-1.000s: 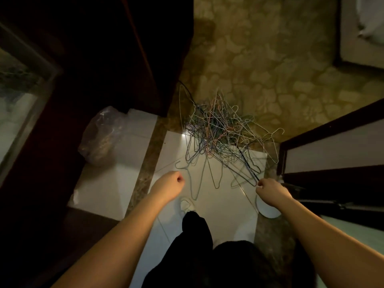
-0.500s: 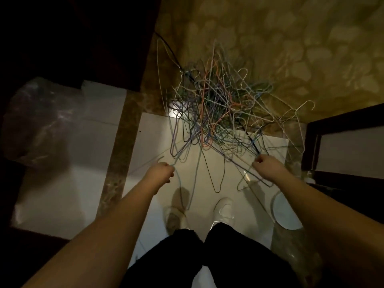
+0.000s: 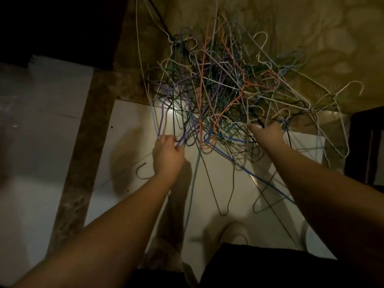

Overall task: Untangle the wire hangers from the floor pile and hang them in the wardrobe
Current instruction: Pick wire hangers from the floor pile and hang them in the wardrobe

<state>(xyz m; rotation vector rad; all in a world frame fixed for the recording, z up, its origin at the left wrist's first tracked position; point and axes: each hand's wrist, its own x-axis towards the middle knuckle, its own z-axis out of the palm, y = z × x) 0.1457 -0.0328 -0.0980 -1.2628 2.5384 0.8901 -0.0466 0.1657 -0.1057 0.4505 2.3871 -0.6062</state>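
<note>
A tangled pile of wire hangers (image 3: 226, 88) in white, purple, orange, blue and green lies on the floor, half on the patterned carpet and half on the white tile. My left hand (image 3: 166, 152) grips a few purple and blue wires at the pile's near left edge. At the near right edge, my right hand (image 3: 266, 136) reaches into the tangle with its fingers curled among dark wires; what exactly it holds is hidden. Several loose hanger ends trail back toward my feet.
White floor tiles (image 3: 116, 142) with a brown marble strip (image 3: 83, 163) run on the left. Dark wardrobe wood (image 3: 62, 28) stands at the upper left, another dark frame (image 3: 365, 146) at the right edge. My white shoes (image 3: 234, 233) and dark trousers fill the bottom.
I have bent closer, so the pile looks larger. Both hands have moved forward into the near edge of the tangle, and the left hand now holds purple and blue wires.
</note>
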